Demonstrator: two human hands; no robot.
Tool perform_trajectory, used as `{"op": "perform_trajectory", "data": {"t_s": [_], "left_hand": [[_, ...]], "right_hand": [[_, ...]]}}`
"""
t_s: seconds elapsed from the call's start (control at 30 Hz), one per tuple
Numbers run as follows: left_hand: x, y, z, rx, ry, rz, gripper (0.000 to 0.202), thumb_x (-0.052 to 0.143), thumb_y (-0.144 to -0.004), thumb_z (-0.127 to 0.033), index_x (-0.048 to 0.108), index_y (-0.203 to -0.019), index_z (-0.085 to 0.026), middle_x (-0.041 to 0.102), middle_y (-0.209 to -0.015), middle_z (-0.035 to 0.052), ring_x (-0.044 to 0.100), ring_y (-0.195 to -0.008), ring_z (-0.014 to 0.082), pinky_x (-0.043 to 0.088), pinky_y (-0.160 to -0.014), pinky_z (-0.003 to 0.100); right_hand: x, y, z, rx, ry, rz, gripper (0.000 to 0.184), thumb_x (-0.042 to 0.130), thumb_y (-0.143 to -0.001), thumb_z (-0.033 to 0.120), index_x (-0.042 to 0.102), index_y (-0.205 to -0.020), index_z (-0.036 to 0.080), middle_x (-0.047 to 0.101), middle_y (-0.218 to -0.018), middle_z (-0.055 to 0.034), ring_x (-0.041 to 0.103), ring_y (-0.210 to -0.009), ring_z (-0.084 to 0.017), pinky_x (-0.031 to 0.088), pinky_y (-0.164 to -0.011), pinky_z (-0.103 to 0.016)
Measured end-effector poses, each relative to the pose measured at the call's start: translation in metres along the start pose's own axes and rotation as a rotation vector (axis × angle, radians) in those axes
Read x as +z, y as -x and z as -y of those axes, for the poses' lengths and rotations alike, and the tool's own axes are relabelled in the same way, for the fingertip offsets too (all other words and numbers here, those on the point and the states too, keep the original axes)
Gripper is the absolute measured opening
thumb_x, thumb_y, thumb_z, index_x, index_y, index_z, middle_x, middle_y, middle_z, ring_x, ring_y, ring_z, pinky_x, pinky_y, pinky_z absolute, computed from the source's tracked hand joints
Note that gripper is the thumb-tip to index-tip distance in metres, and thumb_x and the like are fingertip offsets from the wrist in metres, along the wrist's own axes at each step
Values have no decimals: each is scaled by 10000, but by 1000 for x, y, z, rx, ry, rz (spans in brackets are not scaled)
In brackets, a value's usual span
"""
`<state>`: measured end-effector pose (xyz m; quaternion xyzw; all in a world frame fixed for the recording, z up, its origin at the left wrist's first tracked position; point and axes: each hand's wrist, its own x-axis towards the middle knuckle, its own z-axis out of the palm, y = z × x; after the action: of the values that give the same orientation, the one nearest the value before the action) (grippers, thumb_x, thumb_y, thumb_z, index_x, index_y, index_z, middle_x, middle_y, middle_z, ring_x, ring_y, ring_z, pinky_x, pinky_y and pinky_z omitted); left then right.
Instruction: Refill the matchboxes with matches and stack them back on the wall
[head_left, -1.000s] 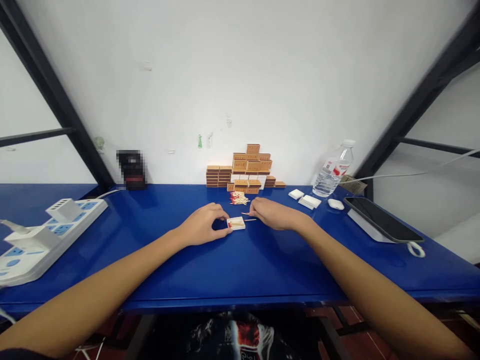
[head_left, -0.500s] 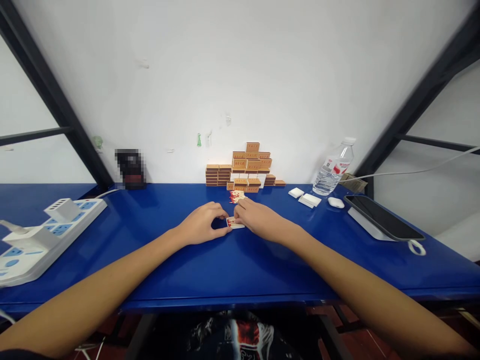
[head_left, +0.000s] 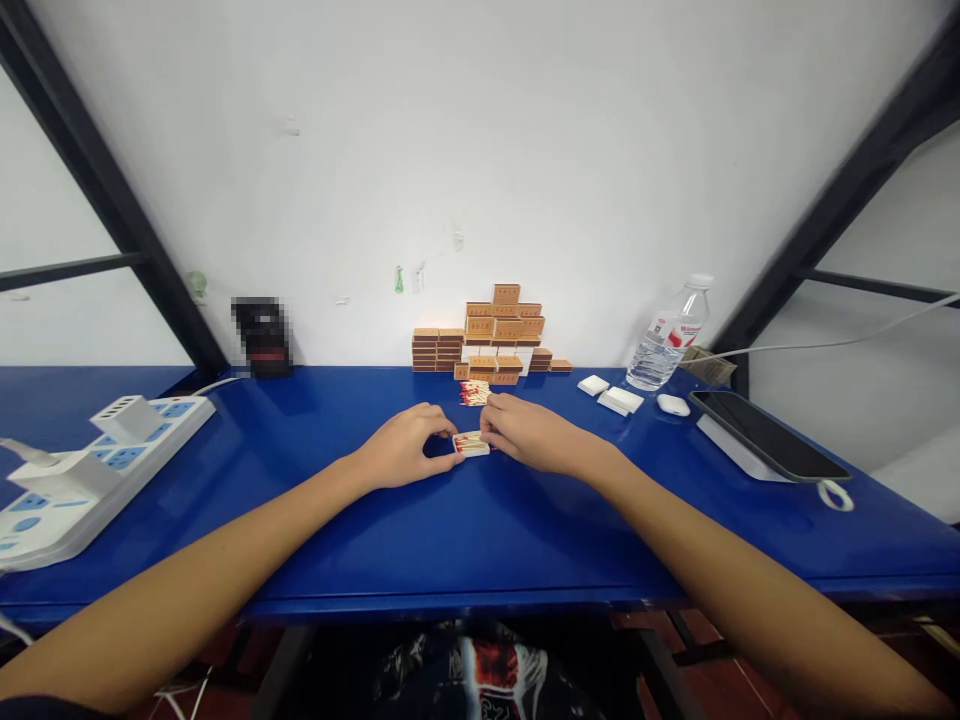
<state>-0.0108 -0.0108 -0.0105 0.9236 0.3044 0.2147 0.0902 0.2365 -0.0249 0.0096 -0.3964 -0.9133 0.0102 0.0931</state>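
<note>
A small white matchbox tray lies on the blue table, with several red-headed matches in it. My left hand grips the left end of the tray between thumb and fingers. At the tray's right end is my right hand, its fingers pinched together; what they hold, if anything, is hidden. A bit of red shows just below its fingertips. Behind the tray sits a loose pile of matches, partly covered by my right hand.
Stacked matchboxes stand against the wall. On the right are white trays, a water bottle, a white earphone case and a phone on a stand. A power strip with plugs lies left.
My right hand has shifted slightly right, from above the tray to its right end, uncovering more of the matches inside. My left hand has stayed at the tray.
</note>
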Motion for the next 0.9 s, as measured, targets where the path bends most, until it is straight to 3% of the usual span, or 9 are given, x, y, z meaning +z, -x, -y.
{"op": "perform_trajectory", "data": {"t_s": [0.23, 0.47, 0.7, 0.8, 0.9], "left_hand": [[-1, 0, -2, 1, 2, 3, 258, 685, -937, -433, 722, -1041, -200, 702, -988, 61, 620, -940, 231, 502, -831, 359], [0, 0, 0, 4, -4, -3, 241, 677, -937, -421, 718, -1023, -200, 686, -964, 59, 621, -926, 226, 499, -826, 351], [1, 0, 1, -2, 9, 4, 272, 684, -932, -427, 733, -1090, -211, 686, -970, 62, 617, -927, 226, 502, -819, 356], [1, 1, 1, 3, 17, -7, 274, 685, -933, -433, 738, -1092, -217, 686, -971, 62, 619, -925, 226, 503, -821, 357], [1, 1, 1, -1, 18, -10, 271, 689, -931, -433, 739, -1088, -218, 685, -973, 59, 619, -927, 224, 500, -822, 354]], "right_hand": [[1, 0, 2, 11, -35, 20, 114, 535, -1030, 167, 638, -984, 147, 638, -1046, -111, 592, -914, -218, 454, -815, -317], [8, -4, 5, 5, -88, -47, 104, 529, -1031, 180, 626, -1003, 156, 626, -1072, -110, 590, -937, -216, 460, -816, -319], [-11, 5, -15, 86, -219, 69, 93, 591, -992, 234, 657, -961, 176, 656, -955, -59, 579, -818, -183, 428, -723, -291], [-10, 10, -29, 141, -273, 158, 90, 669, -934, 270, 670, -944, 180, 672, -937, -56, 579, -798, -184, 429, -692, -282], [-6, 11, -36, 156, -274, 183, 84, 623, -949, 239, 667, -915, 177, 686, -947, -68, 584, -802, -188, 436, -705, -285]]}}
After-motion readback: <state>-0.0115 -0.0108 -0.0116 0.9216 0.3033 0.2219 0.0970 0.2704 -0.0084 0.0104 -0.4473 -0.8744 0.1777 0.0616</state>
